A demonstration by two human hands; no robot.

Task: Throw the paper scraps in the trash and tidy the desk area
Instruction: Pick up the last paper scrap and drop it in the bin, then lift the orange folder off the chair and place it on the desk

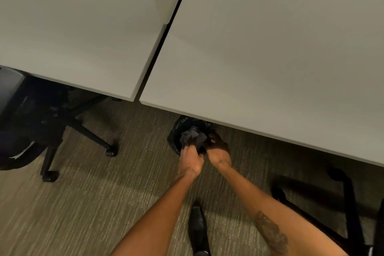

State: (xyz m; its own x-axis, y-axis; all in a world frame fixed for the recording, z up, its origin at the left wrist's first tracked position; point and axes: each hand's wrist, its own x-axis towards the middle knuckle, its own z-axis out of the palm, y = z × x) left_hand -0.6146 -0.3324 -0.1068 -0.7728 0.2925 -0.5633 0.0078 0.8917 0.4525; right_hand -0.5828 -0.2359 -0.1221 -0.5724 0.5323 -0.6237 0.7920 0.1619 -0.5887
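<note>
A small black-lined trash bin (176, 131) stands on the carpet, half tucked under the front edge of the right desk (270, 48). Crumpled paper scraps (192, 136) look grey in the shadow and sit over the bin's mouth. My left hand (190, 161) and my right hand (218, 151) are side by side at the bin, with the fingers of both curled around the scraps. The fingertips are dark and partly hidden in the shadow of the desk.
A second white desk (72, 27) adjoins on the left, with a narrow gap between the two. A black office chair (31, 127) on castors stands at the left; another chair base (342, 203) is at the right. My black shoe (197, 228) is on the carpet.
</note>
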